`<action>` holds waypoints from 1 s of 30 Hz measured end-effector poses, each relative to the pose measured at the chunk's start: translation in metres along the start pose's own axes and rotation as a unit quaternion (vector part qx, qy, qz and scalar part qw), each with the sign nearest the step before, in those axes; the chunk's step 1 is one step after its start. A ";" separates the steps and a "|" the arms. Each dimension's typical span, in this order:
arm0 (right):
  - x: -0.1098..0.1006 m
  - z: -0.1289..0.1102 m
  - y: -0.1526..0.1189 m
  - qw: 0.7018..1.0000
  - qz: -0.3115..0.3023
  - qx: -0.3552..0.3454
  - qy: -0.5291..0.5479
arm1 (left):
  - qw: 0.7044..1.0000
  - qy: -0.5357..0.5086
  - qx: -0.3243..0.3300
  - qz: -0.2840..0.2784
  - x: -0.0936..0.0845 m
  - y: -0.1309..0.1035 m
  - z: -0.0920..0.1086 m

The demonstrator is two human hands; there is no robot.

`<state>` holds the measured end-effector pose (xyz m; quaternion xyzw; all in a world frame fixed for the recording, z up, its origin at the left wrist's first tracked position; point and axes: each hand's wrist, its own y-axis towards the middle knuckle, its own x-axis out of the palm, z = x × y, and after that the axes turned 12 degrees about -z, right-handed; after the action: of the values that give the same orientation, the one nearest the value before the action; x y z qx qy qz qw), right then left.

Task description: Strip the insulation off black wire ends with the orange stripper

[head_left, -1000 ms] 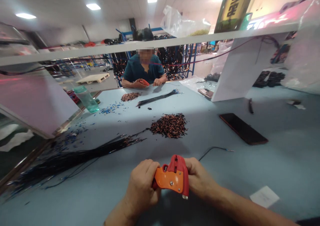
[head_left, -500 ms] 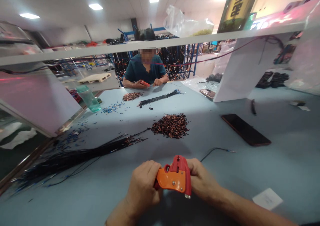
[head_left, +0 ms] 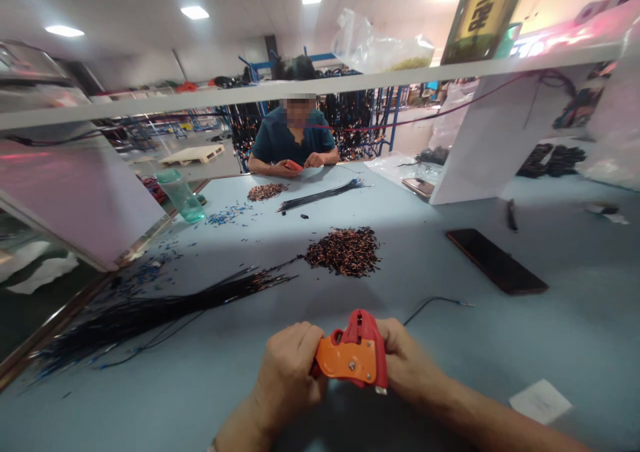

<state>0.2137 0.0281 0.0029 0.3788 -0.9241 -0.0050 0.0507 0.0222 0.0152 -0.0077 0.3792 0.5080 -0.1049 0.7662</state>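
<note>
Bunched black wires (head_left: pixel 170 312) lie on the worktop (head_left: pixel 165 405), beyond and left of the fingers of the left hand (head_left: pixel 287 369), which wrap the handle of a red-and-orange wire stripper (head_left: pixel 345 360). The right hand (head_left: pixel 407 359) meets its head, fingers bent, their exact grip hidden; a single wire (head_left: pixel 434 299) extends beyond them. The step appears to be work at the tool's head, calling for steady alignment and an even squeeze.
</note>
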 end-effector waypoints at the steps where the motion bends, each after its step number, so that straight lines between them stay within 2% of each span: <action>1: 0.000 -0.001 0.000 1.000 0.000 0.004 -0.005 | 1.000 0.004 0.001 0.000 0.000 0.000 0.000; 15: 0.001 -0.007 0.001 1.000 -0.014 -0.003 0.007 | 1.000 0.000 -0.007 0.003 0.001 -0.001 -0.001; 19: -0.005 -0.004 0.001 0.998 0.026 0.025 -0.053 | 0.996 -0.072 -0.061 -0.001 -0.005 0.002 -0.006; 22: -0.011 -0.004 0.002 0.991 0.066 0.069 -0.092 | 0.976 -0.154 -0.151 -0.004 -0.015 0.004 -0.012; 24: -0.015 -0.005 0.002 0.987 0.076 0.089 -0.108 | 0.947 -0.227 -0.229 -0.018 -0.023 0.006 -0.016; 26: -0.020 -0.005 0.004 0.983 0.080 0.104 -0.125 | 0.898 -0.334 -0.281 -0.047 -0.029 0.008 -0.019; 28: -0.025 -0.004 0.004 0.980 0.080 0.115 -0.143 | 0.819 -0.480 -0.308 -0.060 -0.036 0.010 -0.019; 30: -0.029 -0.002 0.004 0.976 0.079 0.108 -0.171 | 0.701 -0.631 -0.325 -0.069 -0.040 0.011 -0.018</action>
<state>0.2315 0.0514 0.0029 0.3017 -0.9411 0.0344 -0.1489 -0.0030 0.0262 0.0285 -0.0843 -0.0667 -0.2002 0.9738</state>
